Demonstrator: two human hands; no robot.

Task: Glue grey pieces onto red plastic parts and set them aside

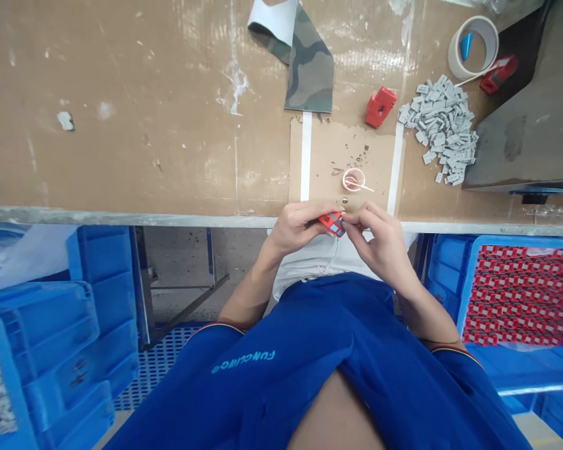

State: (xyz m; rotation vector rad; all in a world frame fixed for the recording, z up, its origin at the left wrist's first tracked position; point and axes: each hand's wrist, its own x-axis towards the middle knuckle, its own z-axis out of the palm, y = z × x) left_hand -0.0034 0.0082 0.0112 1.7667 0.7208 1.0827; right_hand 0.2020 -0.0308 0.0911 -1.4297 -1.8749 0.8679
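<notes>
My left hand [298,227] is closed around a small red plastic part [331,221] with grey and pale panels, at the table's front edge. The fingers of my right hand [374,232] are pinched together at the part's right side; whatever they hold, if anything, is too small to make out. Just beyond my hands, a small round cup [353,179] has a thin white stick leaning in it. Another red plastic part [380,107] lies farther back, left of a pile of small grey plastic pieces [443,128].
A camouflage-patterned strip [311,65] lies at the back. Right of the grey pile stands a large grey box [525,137], near a tape roll [456,47] and another red part [498,75]. A blue crate [471,281] at lower right holds rows of red parts; blue bins [79,337] stand left.
</notes>
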